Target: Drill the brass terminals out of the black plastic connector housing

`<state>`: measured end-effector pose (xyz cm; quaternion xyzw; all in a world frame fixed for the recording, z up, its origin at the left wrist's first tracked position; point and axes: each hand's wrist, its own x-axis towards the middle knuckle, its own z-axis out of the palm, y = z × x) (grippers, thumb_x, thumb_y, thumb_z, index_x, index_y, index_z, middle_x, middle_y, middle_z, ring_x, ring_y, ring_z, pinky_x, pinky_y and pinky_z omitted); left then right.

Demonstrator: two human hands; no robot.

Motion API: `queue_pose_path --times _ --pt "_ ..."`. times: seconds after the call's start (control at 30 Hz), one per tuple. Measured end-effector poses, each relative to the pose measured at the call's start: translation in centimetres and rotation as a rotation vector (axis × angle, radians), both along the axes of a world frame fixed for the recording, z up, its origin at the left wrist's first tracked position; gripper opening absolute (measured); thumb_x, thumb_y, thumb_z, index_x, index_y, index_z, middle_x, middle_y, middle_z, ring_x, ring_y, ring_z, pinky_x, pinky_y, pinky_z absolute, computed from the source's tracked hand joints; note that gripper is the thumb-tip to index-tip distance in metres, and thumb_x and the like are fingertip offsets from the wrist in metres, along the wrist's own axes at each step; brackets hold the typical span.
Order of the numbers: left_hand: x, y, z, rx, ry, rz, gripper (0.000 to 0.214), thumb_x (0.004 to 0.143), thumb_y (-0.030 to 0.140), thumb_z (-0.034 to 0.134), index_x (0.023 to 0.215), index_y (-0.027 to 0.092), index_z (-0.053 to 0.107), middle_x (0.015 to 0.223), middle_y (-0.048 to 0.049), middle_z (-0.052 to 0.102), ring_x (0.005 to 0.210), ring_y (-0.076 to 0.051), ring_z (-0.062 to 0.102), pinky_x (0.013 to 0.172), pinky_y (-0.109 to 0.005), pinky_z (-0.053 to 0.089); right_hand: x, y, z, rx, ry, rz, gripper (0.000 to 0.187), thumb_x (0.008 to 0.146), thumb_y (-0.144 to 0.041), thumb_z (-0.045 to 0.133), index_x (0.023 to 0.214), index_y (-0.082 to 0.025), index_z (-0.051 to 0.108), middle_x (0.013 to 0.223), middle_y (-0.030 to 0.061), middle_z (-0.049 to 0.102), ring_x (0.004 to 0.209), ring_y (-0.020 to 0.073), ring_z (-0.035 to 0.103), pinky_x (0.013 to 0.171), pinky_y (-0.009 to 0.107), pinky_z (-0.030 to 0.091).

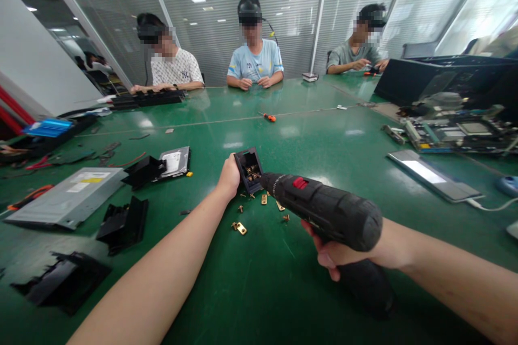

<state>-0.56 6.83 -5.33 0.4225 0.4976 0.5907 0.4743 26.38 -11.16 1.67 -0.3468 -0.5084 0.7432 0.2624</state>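
Note:
My right hand [334, 256] is wrapped round the grip of a black cordless drill [324, 205] with a red switch on top. The drill's chuck points left, at the open side of a small black plastic box [247, 168]. Around the left edge of that box my left hand [230, 175] is closed, keeping it tilted on the table. Brass-coloured screws and terminals show inside the box. Just below lie loose brass plates [242, 228] and several screws [286, 218]. The drill's tip is hidden at the box, so contact cannot be made out.
Black plastic housings [122, 225], a metal drive [68, 197] and a hard disk [175, 161] lie left on the green table [210, 302]. An orange screwdriver [268, 117] lies ahead. A phone [433, 175] and circuit boards [465, 129] are right. Three people sit opposite.

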Motion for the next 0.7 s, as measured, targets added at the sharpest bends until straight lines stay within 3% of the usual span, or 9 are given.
queue_pose_path --times 0.4,0.7 --pt "-0.1 0.2 -0.2 0.001 0.009 0.005 0.043 0.086 0.062 0.056 0.069 0.023 0.059 0.062 0.0014 0.061 0.066 -0.021 0.063 0.065 -0.032 0.050 -0.1 -0.1 0.7 0.006 -0.009 0.018 0.109 0.065 -0.013 0.096 0.157 -0.026 0.037 0.079 -0.0042 0.068 0.055 0.0168 0.073 0.046 0.024 0.062" --pt "0.0 0.2 0.1 -0.009 -0.005 -0.018 0.041 0.084 0.059 0.058 0.069 0.022 0.061 0.061 0.0015 0.062 0.061 -0.019 0.060 0.062 -0.031 0.049 0.0 0.5 -1.1 -0.002 0.055 0.093 0.080 0.067 -0.015 0.095 0.137 -0.022 0.056 0.076 -0.0038 0.072 0.059 0.0184 0.076 0.051 0.026 0.064"
